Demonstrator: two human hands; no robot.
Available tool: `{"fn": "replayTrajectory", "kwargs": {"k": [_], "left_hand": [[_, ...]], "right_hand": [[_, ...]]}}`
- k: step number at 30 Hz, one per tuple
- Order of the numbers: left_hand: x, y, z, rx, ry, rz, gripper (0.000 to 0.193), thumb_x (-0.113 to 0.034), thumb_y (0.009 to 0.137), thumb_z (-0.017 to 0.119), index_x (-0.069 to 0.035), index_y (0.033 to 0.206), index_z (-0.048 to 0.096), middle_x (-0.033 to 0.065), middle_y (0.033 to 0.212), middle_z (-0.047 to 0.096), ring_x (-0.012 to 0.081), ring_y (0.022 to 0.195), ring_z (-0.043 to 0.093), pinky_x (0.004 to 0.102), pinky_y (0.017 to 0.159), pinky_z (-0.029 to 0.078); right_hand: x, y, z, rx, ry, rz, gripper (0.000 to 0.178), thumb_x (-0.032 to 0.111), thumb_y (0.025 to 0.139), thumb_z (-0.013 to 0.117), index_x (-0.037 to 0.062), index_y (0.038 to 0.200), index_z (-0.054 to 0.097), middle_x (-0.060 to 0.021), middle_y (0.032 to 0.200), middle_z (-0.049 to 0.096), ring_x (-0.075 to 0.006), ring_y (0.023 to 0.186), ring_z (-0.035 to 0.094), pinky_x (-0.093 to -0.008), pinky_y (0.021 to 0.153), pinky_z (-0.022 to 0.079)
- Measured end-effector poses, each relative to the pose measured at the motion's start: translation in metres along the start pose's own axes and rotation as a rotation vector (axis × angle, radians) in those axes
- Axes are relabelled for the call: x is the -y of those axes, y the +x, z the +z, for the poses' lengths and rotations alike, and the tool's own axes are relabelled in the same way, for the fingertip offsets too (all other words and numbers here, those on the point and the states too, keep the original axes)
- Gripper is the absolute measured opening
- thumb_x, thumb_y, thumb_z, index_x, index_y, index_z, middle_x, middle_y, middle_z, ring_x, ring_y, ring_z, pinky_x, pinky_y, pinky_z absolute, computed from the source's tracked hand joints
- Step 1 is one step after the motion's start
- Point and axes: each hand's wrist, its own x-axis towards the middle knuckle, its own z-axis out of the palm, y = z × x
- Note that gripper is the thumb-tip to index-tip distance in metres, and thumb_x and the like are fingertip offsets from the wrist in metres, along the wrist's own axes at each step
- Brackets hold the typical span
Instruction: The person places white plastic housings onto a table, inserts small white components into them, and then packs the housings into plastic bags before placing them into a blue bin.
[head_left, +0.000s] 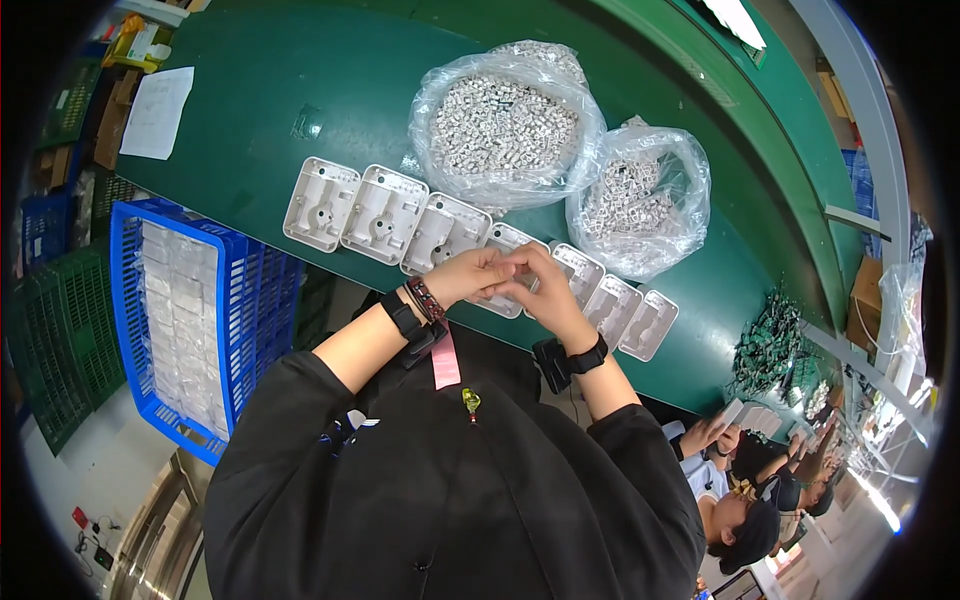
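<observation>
My left hand point(466, 276) and my right hand point(546, 288) meet over a row of white plastic housings. The fingertips of both are pinched together, and whatever lies between them is too small or hidden to make out. Several open housings, such as this one point(384, 214) left of my hands and this one point(648, 326) at the right end, lie side by side along the table's near edge. My hands partly cover the middle ones. Just beyond them stand a large clear bag of small white parts point(505, 125) and a smaller clear bag of similar parts point(630, 200).
The green table point(250, 90) curves away to the right, where a heap of dark green parts point(775, 350) lies. At my left stands a blue crate point(228, 330) with wrapped white items. A paper sheet point(157, 112) lies far left. Co-workers point(745, 515) sit at the right.
</observation>
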Motion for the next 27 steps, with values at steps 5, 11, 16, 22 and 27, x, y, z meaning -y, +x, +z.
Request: {"fn": "replayTrajectory", "kwargs": {"k": [5,11,16,22,27], "left_hand": [[-0.006,-0.006,0.001,0.032,-0.164,-0.038,0.022,-0.032,0.089,0.046,-0.01,0.084,0.045,-0.0018,0.062,0.044,0.0033,0.047,0.032,0.0167,0.041,0.024],[-0.001,-0.006,-0.003,0.009,-0.143,0.069,0.018,-0.025,0.092,0.039,-0.008,0.099,0.043,0.0002,0.068,0.047,0.0036,0.047,0.031,0.0172,0.041,0.024],[0.002,-0.009,-0.013,0.089,-0.103,0.105,0.021,-0.02,0.091,0.039,-0.007,0.108,0.041,0.0036,0.075,0.053,0.0033,0.05,0.034,0.0161,0.044,0.027],[0.0,-0.006,-0.015,-0.016,0.113,0.162,0.023,-0.025,0.09,0.042,-0.008,0.106,0.044,0.0017,0.075,0.057,0.0062,0.052,0.041,0.0193,0.045,0.032],[-0.006,-0.012,-0.013,-0.426,1.023,0.312,0.024,-0.027,0.085,0.047,-0.011,0.103,0.048,0.0071,0.071,0.06,0.0196,0.058,0.055,0.0322,0.048,0.041]], "right_hand": [[-0.019,0.002,0.008,-0.057,0.076,0.165,0.014,0.001,0.07,0.064,0.0016,0.082,0.056,-0.0057,0.081,0.051,-0.014,0.071,0.053,-0.0232,0.062,0.043],[-0.019,0.009,0.013,-0.096,0.035,0.1,0.012,0.0,0.071,0.063,0.001,0.081,0.056,-0.0054,0.08,0.051,-0.0119,0.068,0.053,-0.0218,0.059,0.043],[-0.016,0.011,0.015,-0.095,0.092,0.13,0.01,0.0,0.072,0.063,0.001,0.079,0.057,-0.0048,0.076,0.052,-0.0122,0.066,0.052,-0.0227,0.057,0.042],[-0.026,0.012,0.011,-0.051,-0.087,0.042,0.011,0.003,0.07,0.063,0.0032,0.08,0.057,-0.0042,0.076,0.05,-0.0167,0.064,0.052,-0.0268,0.056,0.042],[-0.038,0.036,-0.013,0.009,-0.684,-0.291,0.007,0.008,0.068,0.06,0.0063,0.073,0.056,-0.003,0.076,0.05,-0.0178,0.068,0.051,-0.0279,0.062,0.04]]}}
